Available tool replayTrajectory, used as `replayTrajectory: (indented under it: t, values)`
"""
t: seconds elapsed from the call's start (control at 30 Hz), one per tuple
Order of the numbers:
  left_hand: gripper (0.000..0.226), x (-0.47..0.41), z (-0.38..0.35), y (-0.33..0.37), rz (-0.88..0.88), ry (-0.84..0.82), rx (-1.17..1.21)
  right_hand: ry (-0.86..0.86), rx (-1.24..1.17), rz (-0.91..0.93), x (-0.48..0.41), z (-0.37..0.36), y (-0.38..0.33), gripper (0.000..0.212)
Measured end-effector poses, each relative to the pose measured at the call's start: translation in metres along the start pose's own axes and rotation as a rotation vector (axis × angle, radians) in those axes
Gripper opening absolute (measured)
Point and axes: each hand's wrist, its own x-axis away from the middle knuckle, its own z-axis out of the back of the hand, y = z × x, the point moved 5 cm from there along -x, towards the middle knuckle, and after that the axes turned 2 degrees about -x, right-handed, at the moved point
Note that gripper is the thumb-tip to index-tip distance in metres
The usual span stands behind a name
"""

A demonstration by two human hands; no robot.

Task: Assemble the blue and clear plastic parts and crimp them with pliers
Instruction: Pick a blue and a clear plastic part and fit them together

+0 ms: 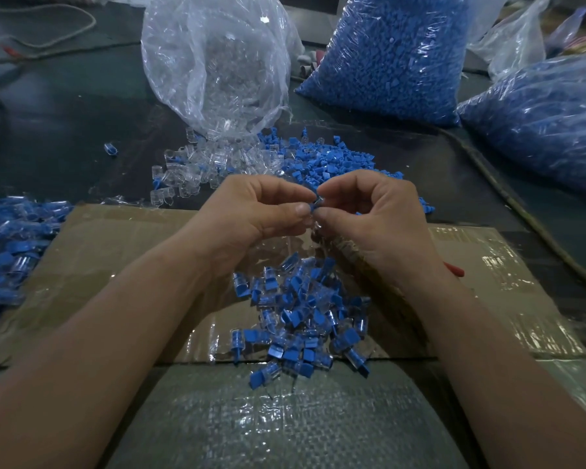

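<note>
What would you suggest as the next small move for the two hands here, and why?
Probably press the blue and clear piece fully together. The left hand and the right hand both pinch it between them, above the pile of joined pieces, so the fitting seems under way. Whether it has already seated is hidden.

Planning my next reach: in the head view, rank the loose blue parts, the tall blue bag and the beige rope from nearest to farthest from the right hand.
From the right hand:
1. Loose blue parts, on the table just beyond its fingers.
2. Tall blue bag, upright at the back.
3. Beige rope, in the far back left corner.
</note>
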Motion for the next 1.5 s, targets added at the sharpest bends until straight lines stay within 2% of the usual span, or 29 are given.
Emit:
replayTrajectory:
  t: [0.23,0.33,0.5,0.67,0.87,1.1,1.27,1.5]
  values:
    - [0.017,0.001,0.000,0.002,0.000,0.026,0.112,-0.006,-0.001,-0.007,-0.001,0.001,0.002,0.018]
    - [0.013,0.001,0.001,0.003,0.002,0.023,0.121,-0.061,-0.076,-0.008,0.000,-0.002,0.001,0.020]
    - [0.014,0.002,0.001,0.005,-0.003,0.061,0.162,-0.047,-0.078,0.036,0.002,-0.004,-0.001,0.023]
    - [0.009,0.002,0.000,0.003,0.019,0.076,0.097,-0.017,-0.038,0.084,0.002,-0.004,-0.002,0.025]
    - [0.021,0.004,0.000,0.005,0.002,0.071,0.100,-0.007,-0.032,0.092,0.002,-0.004,-0.002,0.019]
    - [0.011,0.004,0.003,0.004,0.002,0.143,0.041,-0.039,-0.031,0.095,0.003,-0.008,-0.001,0.023]
    - [0.015,0.004,0.001,0.004,0.015,0.111,0.052,-0.015,-0.041,0.128,0.003,-0.007,-0.003,0.028]
    - [0.018,0.005,0.001,0.007,0.021,0.085,0.037,-0.075,-0.028,0.162,0.003,-0.009,-0.002,0.032]
